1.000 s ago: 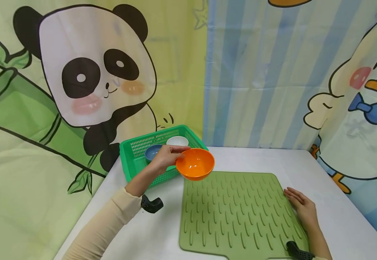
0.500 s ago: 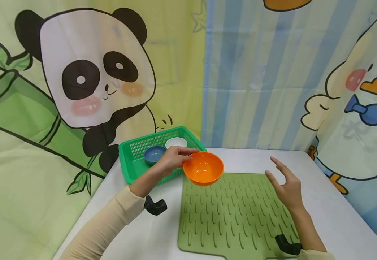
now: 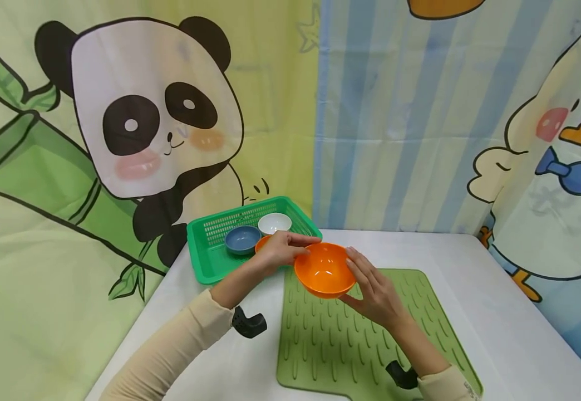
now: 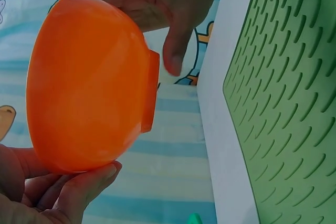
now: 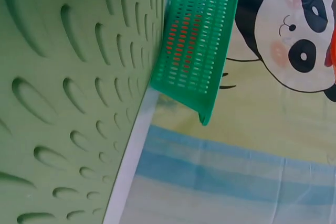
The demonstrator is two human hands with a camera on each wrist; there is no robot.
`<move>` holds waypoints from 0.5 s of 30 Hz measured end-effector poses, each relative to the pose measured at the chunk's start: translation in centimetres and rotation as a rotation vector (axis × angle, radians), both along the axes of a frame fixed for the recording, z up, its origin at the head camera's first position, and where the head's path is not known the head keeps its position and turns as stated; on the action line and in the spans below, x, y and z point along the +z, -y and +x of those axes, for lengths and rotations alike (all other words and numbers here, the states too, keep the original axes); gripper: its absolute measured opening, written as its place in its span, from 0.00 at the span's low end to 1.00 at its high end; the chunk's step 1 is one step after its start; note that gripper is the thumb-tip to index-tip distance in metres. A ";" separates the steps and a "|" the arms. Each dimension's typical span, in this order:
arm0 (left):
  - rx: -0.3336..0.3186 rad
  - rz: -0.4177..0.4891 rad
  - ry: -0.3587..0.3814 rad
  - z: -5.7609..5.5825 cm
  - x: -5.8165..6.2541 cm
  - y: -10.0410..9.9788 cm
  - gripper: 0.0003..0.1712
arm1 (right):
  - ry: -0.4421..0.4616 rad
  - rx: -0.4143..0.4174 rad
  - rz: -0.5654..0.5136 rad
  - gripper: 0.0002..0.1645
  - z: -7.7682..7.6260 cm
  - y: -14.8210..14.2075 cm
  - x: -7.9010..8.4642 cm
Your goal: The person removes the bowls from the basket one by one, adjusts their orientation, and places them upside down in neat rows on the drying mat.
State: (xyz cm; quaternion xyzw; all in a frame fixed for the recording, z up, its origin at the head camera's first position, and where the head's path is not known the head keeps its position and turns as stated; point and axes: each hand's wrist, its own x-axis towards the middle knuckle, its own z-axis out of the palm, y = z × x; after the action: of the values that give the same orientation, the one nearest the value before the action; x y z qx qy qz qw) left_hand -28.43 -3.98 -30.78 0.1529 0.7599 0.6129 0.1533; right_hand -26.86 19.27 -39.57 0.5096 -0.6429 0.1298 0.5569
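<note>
An orange bowl is held up over the back of the green ridged mat, its inside facing the head camera. My left hand pinches its left rim between thumb and fingers. At the bowl's right side is my right hand, fingers fairly straight at the rim and thumb below. The left wrist view shows the outside and foot of the bowl, with the right thumb standing a little off the foot and the other right fingers partly hidden behind it.
A green perforated basket stands at the back left of the white table. Inside are a blue bowl, a white bowl and an orange item partly covered by my left hand. A printed curtain hangs behind.
The right hand has left the mat's right edge and come over to the bowl's right side. My left hand has carried the bowl rightward, away from the basket.
</note>
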 end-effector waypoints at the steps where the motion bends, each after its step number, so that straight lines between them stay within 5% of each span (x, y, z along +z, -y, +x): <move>1: -0.005 0.002 0.005 0.0 -0.1 0.0 0.18 | -0.015 0.001 -0.012 0.35 0.0 0.1 -0.1; 15: -0.012 0.033 0.004 0.0 -0.8 0.5 0.18 | -0.014 0.047 -0.046 0.32 0.0 0.8 0.4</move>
State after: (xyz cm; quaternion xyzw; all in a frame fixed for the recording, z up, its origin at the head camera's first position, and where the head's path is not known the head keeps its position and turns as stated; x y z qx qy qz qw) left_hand -28.44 -4.46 -31.59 0.1586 0.7486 0.6246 0.1558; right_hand -26.84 18.47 -39.18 0.5125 -0.6236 0.1540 0.5699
